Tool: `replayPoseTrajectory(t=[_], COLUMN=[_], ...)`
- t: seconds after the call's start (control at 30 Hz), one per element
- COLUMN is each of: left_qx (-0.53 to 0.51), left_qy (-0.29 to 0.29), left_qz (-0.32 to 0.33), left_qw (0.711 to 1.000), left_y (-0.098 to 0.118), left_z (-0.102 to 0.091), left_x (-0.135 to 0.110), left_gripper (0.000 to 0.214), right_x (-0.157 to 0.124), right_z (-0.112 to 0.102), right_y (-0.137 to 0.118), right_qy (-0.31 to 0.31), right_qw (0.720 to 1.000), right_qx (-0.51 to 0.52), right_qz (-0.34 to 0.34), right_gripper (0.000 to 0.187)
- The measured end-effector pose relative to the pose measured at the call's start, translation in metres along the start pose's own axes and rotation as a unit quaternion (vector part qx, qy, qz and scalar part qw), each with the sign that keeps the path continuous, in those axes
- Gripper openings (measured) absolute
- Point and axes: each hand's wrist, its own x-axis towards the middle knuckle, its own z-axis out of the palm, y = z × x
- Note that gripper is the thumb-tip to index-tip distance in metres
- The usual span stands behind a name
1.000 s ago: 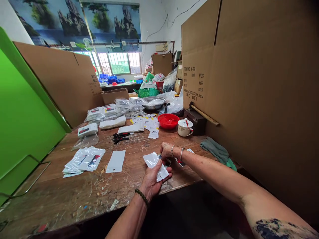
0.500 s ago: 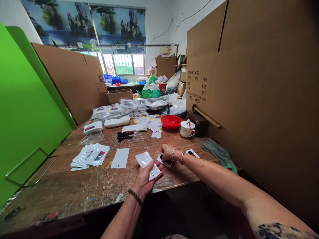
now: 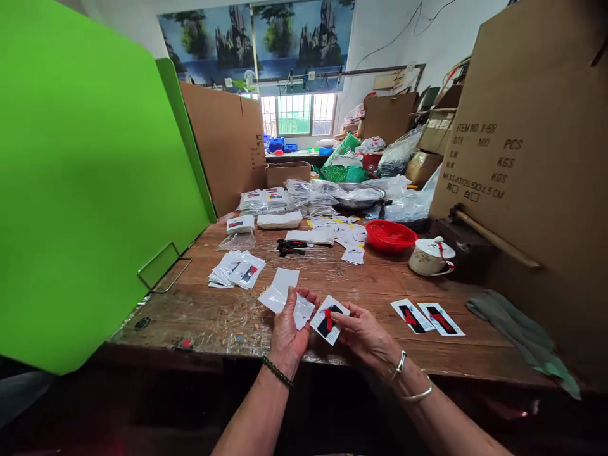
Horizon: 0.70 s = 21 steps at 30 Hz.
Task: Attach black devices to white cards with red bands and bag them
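My left hand (image 3: 288, 330) grips a clear plastic pouch (image 3: 285, 300) at the near edge of the wooden table (image 3: 370, 278). Right beside it my right hand (image 3: 365, 334) pinches a white card with a black and red item on it (image 3: 329, 318), its corner close to the pouch's mouth. Two more such cards (image 3: 426, 316) lie flat on the table to the right. A white pouch (image 3: 284, 279) lies just behind the held one.
A pile of filled pouches (image 3: 237, 269) lies to the left, black clips (image 3: 289, 247) further back. A red bowl (image 3: 392, 235), a lidded cup (image 3: 430, 256) and a grey-green cloth (image 3: 520, 332) sit to the right. Green board (image 3: 85, 190) left, cardboard wall (image 3: 532, 164) right.
My right hand lifted a card off the table and brought it toward me beside the pouch. The view swung left, and both hands now sit closer to the table's near edge.
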Motion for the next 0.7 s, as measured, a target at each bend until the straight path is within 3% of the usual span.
replayPoseTrajectory(t=[0.2,0.4,0.7], left_qx=[-0.017,0.013,0.047], left_qy=[-0.013,-0.024,-0.009], left_qz=[0.054,0.126,0.172], left_qw=[0.998,0.992,0.984], left_y=[0.002,-0.002,-0.001], left_z=[-0.003,-0.008,-0.018], left_x=[-0.007,-0.004,0.006], left_gripper=[0.013,0.035,0.048], right_x=[0.013,0.021,0.028], right_z=[0.019,0.039,0.051], right_y=[0.031,0.051,0.059], right_qy=[0.04,0.066,0.054], right_qw=[0.993,0.982,0.988], right_qx=[0.109,0.168,0.142], right_qz=[-0.036,-0.061,0.01], right_gripper=[0.037,0.027,0.027])
